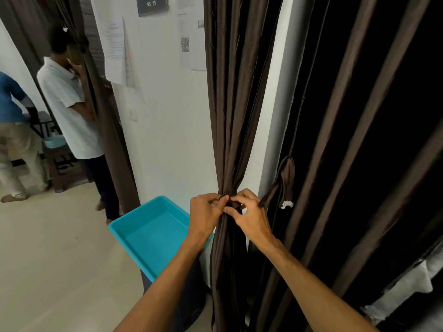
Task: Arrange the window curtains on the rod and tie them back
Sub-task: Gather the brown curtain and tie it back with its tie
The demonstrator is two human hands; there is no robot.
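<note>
Wide curtain panel (359,116), right side: hangs loose in open folds, not gathered, not tied. The rod is out of frame, so I can't judge how either panel sits on it.

Narrow curtain panel (230,104), against the white wall (167,128): bunched into a tight column and cinched at mid-height.

Teal tub (153,238): low, just left of the bunch. Can't tell if they touch.

Left hand (206,214) and right hand (251,218): both at the cinch point, on the front of the bunch. Each pinches an end of the tieback band (233,204) between thumb and curled fingers. The band wraps the bunch directly between the two hands, and the fastening is hidden under the fingertips.

Spare tieback loop (286,174): dangles free at the wide panel's edge, near the right hand, not held.

Estimate: roughly half done. The first tie is being closed. The wide panel needs gathering and tying.
</note>
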